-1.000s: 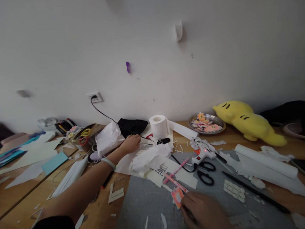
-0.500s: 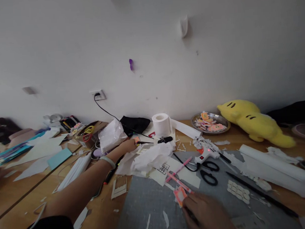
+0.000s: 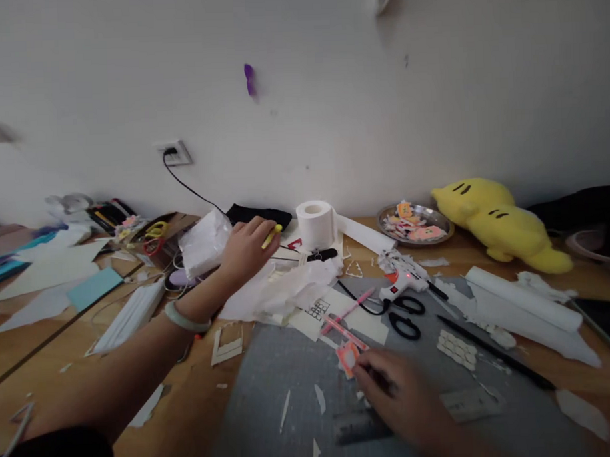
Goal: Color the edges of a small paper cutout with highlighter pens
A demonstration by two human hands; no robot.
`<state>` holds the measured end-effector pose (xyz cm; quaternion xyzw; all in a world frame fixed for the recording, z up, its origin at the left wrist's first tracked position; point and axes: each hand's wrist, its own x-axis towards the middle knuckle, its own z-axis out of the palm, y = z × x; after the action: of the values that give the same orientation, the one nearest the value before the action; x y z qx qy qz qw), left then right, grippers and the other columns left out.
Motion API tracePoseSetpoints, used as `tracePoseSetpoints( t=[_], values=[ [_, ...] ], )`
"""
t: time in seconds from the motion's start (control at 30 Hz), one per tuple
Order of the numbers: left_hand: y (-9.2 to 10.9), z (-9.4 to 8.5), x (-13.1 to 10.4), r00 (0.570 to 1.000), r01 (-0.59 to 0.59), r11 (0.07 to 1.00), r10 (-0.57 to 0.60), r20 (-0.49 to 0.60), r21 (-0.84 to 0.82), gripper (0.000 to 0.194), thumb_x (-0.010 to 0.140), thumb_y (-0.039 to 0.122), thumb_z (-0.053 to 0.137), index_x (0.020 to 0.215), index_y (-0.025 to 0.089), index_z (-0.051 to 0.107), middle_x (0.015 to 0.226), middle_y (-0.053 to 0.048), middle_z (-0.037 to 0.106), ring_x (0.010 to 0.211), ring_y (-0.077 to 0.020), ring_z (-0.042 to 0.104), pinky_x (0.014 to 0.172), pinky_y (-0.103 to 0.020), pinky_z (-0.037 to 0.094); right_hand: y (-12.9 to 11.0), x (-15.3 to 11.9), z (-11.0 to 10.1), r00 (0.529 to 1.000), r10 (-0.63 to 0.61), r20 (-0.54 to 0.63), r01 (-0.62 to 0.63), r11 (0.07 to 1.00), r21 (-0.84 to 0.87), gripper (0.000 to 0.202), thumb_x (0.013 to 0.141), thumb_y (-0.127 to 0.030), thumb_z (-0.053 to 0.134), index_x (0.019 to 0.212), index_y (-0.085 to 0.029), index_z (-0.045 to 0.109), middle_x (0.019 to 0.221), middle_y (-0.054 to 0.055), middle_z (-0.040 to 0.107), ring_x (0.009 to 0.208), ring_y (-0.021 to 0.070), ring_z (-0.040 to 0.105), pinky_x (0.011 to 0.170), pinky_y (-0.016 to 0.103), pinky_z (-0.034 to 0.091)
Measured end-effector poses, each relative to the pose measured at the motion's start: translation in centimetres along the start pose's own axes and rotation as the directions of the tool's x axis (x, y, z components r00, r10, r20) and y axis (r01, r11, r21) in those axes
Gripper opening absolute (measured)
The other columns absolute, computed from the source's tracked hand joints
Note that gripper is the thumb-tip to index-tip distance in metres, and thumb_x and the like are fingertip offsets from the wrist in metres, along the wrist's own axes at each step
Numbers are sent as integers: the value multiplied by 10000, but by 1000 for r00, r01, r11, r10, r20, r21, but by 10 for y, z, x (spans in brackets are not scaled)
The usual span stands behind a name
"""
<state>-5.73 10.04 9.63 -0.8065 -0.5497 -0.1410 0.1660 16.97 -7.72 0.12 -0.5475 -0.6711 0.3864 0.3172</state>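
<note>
My left hand (image 3: 248, 247) is raised over the back of the table, its fingers closed around a yellow pen (image 3: 272, 236). Beneath it lies crumpled white tissue (image 3: 301, 285). Low over the grey mat (image 3: 270, 390), my right hand (image 3: 403, 395) pinches a small orange and pink cutout (image 3: 348, 358) with a pale centre. Something dark shows in the shadow among these fingers; I cannot make it out. Just beyond the cutout, two pink pens (image 3: 360, 306) lie crossed on a printed sheet (image 3: 371, 326).
Black-handled scissors (image 3: 405, 318) and a white glue gun (image 3: 404, 285) lie right of the sheet. Further back are a tissue roll (image 3: 315, 225), a metal plate (image 3: 448, 231) with similar cutouts, and a yellow plush toy (image 3: 505, 228). A cord (image 3: 193, 189) runs from the wall socket.
My left hand has lifted from the clutter near the tissue, and a yellow pen now shows in it. My right hand still holds the cutout over the mat. The view has tilted down.
</note>
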Motion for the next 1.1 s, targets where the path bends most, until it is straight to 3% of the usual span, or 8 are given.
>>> tracePoseSetpoints(
  t=[0.07, 0.17, 0.23, 0.33, 0.4, 0.47, 0.6, 1.1],
  values=[
    [27, -12, -27, 957, -251, 961, 228, -180, -114, 244, 878, 318, 329, 944, 173, 513, 859, -51, 586, 837, -169, 542, 762, -322, 368, -4, 2, 2, 965, 198, 173, -254, 875, 412, 417, 818, -521, 337, 751, -165, 545, 573, -26, 488, 403, 63, 367, 413, 198, 286],
    [68, -19, -78, 667, -741, 614, 624, -407, -273, 185, 857, 253, 377, 1005, 178, 459, 790, -19, 605, 680, -131, 534, 671, -301, 358, -13, 2, 1, 863, 248, 440, -504, 473, 723, 567, 771, -661, 291, 931, -177, 540, 514, -75, 422, 306, 27, 193, 329, 172, 155],
    [91, -16, -110, 579, -812, 440, 684, -443, -383, 208, 855, 273, 386, 1021, 168, 455, 814, -40, 609, 733, -149, 541, 686, -312, 373, -18, 1, -1, 867, 249, 432, -497, 369, 786, 537, 750, -655, 368, 930, -182, 545, 461, -93, 364, 317, 29, 198, 335, 161, 150],
    [114, -3, -141, 691, -662, 336, 620, -372, -670, 228, 821, 291, 442, 1016, 180, 405, 831, -55, 596, 763, -163, 546, 701, -307, 412, -22, -1, -6, 910, 376, 177, -355, 480, 802, 396, 723, -578, 493, 700, -183, 512, 390, -95, 314, 323, 41, 239, 331, 161, 185],
    [123, 5, -152, 839, -356, 308, 521, -156, -882, 266, 767, 262, 494, 989, 202, 360, 844, -46, 577, 744, -149, 545, 653, -266, 435, -22, -4, -10, 920, 387, -60, -228, 654, 721, 356, 735, -532, 505, 621, -197, 463, 396, -82, 352, 325, 51, 272, 328, 175, 217],
    [127, 9, -156, 893, -31, 274, 440, 97, -961, 306, 738, 243, 517, 977, 208, 329, 826, -32, 548, 687, -125, 530, 582, -223, 437, -20, -8, -14, 955, 215, -205, -82, 853, 515, 281, 769, -434, 506, 611, -203, 477, 456, -55, 437, 372, 67, 358, 365, 190, 278],
    [123, 10, -152, 834, 122, 228, 504, 224, -966, 143, 803, 188, 404, 940, 201, 362, 837, -37, 538, 696, -119, 510, 614, -228, 444, -18, -12, -15, 985, -169, 43, 168, 985, 29, 186, 753, -299, 547, 598, -210, 497, 533, -40, 508, 491, 84, 455, 473, 203, 338],
    [112, 27, -130, 693, -68, 207, 714, 103, -976, 65, 862, 213, 325, 833, 200, 382, 702, 9, 536, 585, -105, 485, 525, -205, 354, 5, -22, 0, 999, -47, 16, 46, 998, 40, 105, 762, -327, 530, 745, -258, 452, 563, -29, 542, 426, 118, 508, 384, 229, 365]
  ],
)
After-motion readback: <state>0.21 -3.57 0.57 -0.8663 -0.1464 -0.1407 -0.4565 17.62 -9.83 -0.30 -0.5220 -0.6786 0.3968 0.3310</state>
